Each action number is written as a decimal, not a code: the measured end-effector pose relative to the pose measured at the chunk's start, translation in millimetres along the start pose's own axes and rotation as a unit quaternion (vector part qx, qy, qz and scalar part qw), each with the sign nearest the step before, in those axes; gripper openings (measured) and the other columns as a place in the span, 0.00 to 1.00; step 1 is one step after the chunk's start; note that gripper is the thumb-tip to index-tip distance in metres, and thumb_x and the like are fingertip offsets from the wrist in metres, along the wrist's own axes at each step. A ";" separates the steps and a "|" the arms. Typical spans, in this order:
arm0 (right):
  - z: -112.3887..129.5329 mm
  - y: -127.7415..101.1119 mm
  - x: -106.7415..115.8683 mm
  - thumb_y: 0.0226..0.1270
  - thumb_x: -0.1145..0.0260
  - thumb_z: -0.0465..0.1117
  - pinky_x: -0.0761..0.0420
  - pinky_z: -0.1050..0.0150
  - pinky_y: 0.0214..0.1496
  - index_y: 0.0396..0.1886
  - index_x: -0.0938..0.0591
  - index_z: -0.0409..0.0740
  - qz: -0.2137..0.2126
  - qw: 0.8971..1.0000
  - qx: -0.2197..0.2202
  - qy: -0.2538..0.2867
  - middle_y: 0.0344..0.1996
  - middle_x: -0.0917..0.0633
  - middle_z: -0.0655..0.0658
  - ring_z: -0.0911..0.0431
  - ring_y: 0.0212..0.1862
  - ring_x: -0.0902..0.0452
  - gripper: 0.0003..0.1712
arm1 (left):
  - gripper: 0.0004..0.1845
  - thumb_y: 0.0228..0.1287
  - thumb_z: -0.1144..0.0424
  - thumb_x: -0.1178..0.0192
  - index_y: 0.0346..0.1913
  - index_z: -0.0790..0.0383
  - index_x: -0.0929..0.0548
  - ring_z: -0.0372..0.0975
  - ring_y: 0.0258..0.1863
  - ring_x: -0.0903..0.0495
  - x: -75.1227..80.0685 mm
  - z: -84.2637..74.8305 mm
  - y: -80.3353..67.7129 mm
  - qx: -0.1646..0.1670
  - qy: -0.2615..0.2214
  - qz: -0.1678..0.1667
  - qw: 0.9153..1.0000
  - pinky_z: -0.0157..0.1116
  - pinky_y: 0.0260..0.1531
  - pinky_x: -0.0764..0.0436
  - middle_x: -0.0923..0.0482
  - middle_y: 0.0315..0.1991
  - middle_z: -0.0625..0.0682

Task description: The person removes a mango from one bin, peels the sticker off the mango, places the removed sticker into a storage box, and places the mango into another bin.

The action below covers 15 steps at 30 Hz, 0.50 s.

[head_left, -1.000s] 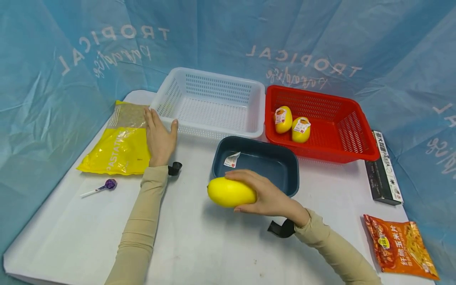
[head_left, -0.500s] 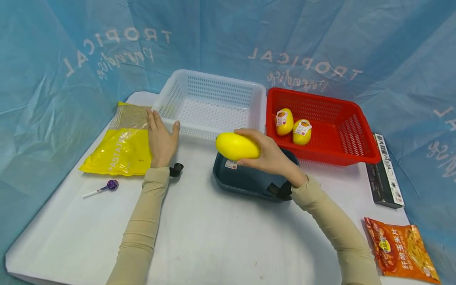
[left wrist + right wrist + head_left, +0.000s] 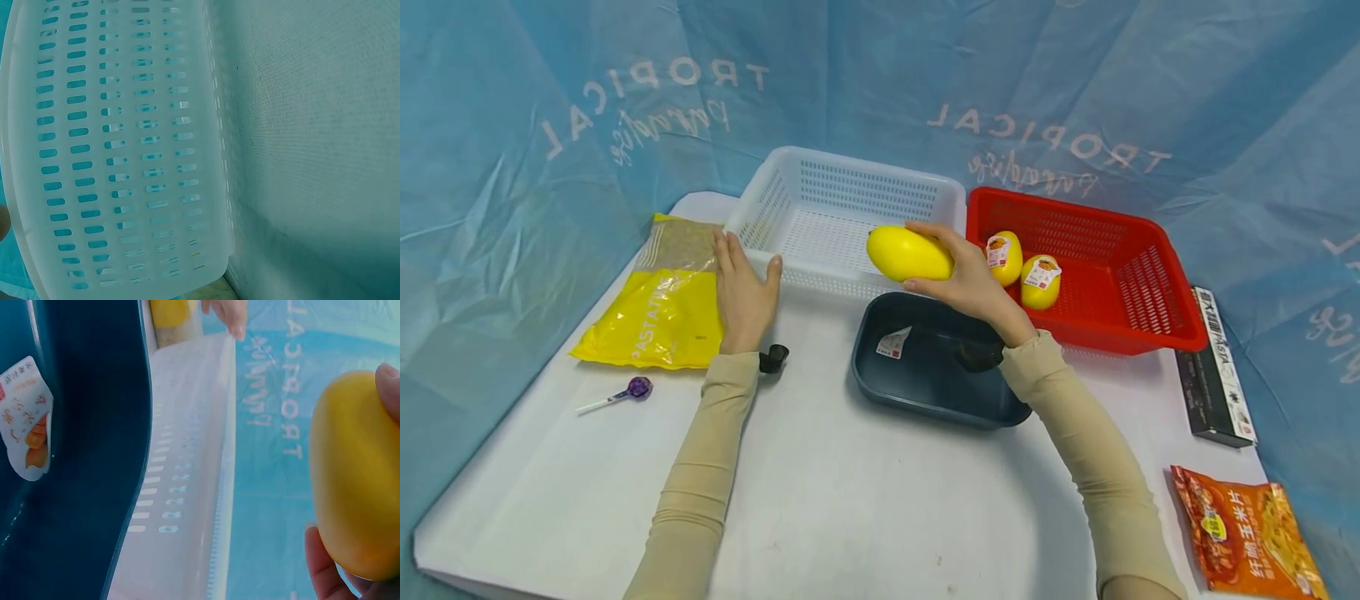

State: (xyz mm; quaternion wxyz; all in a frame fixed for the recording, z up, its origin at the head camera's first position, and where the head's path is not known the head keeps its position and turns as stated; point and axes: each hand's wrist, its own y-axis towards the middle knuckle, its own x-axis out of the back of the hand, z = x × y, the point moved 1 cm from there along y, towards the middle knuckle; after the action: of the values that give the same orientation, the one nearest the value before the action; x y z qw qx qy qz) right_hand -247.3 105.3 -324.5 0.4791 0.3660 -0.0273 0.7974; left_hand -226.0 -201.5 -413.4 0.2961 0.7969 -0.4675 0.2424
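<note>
Yellow mango [image 3: 908, 253], held aloft at frame centre, long axis near horizontal, narrow end pointing left toward the white basket [image 3: 790, 179].
Right hand [image 3: 973, 279] grips its right end: fingers [image 3: 934, 235] curled over the top, thumb beneath; fruit juts left of the palm, above the dark blue tray [image 3: 880, 400]. Left hand [image 3: 741, 292] lies flat, fingers straight, on the bench [image 3: 850, 508] beside the yellow pasta bag [image 3: 651, 308], thumb against the basket.
</note>
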 end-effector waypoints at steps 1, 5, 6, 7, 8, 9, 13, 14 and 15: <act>-1.5 2.2 0.0 0.55 0.25 0.41 0.27 0.52 0.61 0.69 0.31 0.49 -0.003 1.000 -0.004 0.002 0.65 0.26 0.46 0.50 0.57 0.28 0.41 | 0.44 0.72 0.45 0.52 0.77 0.65 0.59 0.52 0.78 0.58 0.1 0.0 0.1 0.000 0.000 0.000 1.000 0.48 0.76 0.51 0.70 0.79 0.56; -8.4 8.3 -1.1 0.56 0.26 0.44 0.26 0.53 0.58 0.69 0.31 0.54 -0.013 0.999 -0.030 0.010 0.65 0.26 0.46 0.50 0.55 0.29 0.40 | 0.44 0.72 0.45 0.51 0.77 0.66 0.58 0.53 0.78 0.58 -0.1 0.6 0.0 -0.004 0.001 -0.003 1.000 0.48 0.76 0.50 0.68 0.79 0.58; -10.0 9.5 -1.6 0.56 0.26 0.45 0.26 0.53 0.57 0.69 0.31 0.56 -0.014 0.999 -0.037 0.012 0.64 0.26 0.47 0.50 0.55 0.29 0.40 | 0.44 0.71 0.45 0.51 0.77 0.66 0.58 0.53 0.78 0.58 -0.1 0.8 -0.1 -0.004 0.001 -0.004 1.000 0.48 0.76 0.50 0.68 0.79 0.59; -11.6 10.5 -2.1 0.56 0.26 0.46 0.25 0.53 0.57 0.69 0.31 0.58 -0.014 0.999 -0.045 0.012 0.64 0.26 0.48 0.51 0.55 0.29 0.40 | 0.44 0.71 0.45 0.51 0.77 0.66 0.58 0.53 0.78 0.58 -0.2 0.9 -0.2 -0.005 0.001 -0.004 1.000 0.48 0.76 0.50 0.68 0.79 0.59; -13.1 11.9 -2.6 0.56 0.26 0.47 0.25 0.53 0.57 0.69 0.31 0.58 -0.014 0.999 -0.050 0.013 0.64 0.26 0.48 0.50 0.55 0.30 0.40 | 0.44 0.72 0.46 0.51 0.77 0.66 0.58 0.53 0.78 0.58 -0.2 1.0 -0.1 -0.005 0.001 -0.005 1.000 0.48 0.76 0.50 0.68 0.79 0.59; -14.8 13.4 -3.2 0.56 0.26 0.47 0.25 0.53 0.56 0.69 0.31 0.59 -0.014 0.998 -0.054 0.016 0.64 0.26 0.48 0.51 0.55 0.30 0.40 | 0.44 0.71 0.46 0.51 0.77 0.66 0.57 0.53 0.78 0.57 -0.1 1.1 0.0 -0.006 0.000 -0.007 1.000 0.48 0.76 0.49 0.67 0.79 0.59; -22.7 21.4 -6.0 0.56 0.26 0.50 0.26 0.53 0.56 0.68 0.31 0.62 -0.012 0.997 -0.069 0.027 0.65 0.27 0.50 0.52 0.55 0.31 0.40 | 0.44 0.71 0.45 0.51 0.77 0.66 0.58 0.53 0.78 0.57 0.3 1.1 0.7 -0.004 -0.002 -0.006 1.000 0.49 0.75 0.49 0.68 0.79 0.57; -25.2 23.8 -7.1 0.56 0.26 0.50 0.26 0.53 0.56 0.69 0.31 0.62 -0.011 0.997 -0.069 0.032 0.65 0.27 0.50 0.51 0.55 0.31 0.40 | 0.44 0.71 0.45 0.51 0.77 0.65 0.58 0.53 0.78 0.57 0.3 1.1 0.9 -0.003 -0.002 -0.006 1.000 0.49 0.75 0.49 0.68 0.79 0.57; -27.5 26.1 -8.4 0.56 0.26 0.50 0.26 0.53 0.56 0.69 0.31 0.62 -0.008 0.997 -0.073 0.033 0.65 0.28 0.51 0.52 0.55 0.31 0.40 | 0.44 0.71 0.45 0.51 0.77 0.65 0.58 0.53 0.78 0.57 0.3 1.0 0.9 -0.002 -0.002 -0.005 1.000 0.49 0.75 0.49 0.68 0.79 0.57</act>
State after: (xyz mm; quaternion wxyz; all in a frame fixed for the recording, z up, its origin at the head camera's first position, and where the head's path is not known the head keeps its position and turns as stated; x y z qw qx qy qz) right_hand -280.8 95.9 -341.7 0.5111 0.3038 -0.0664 0.8013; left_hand -226.6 -202.7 -413.7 0.2984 0.7990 -0.4645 0.2382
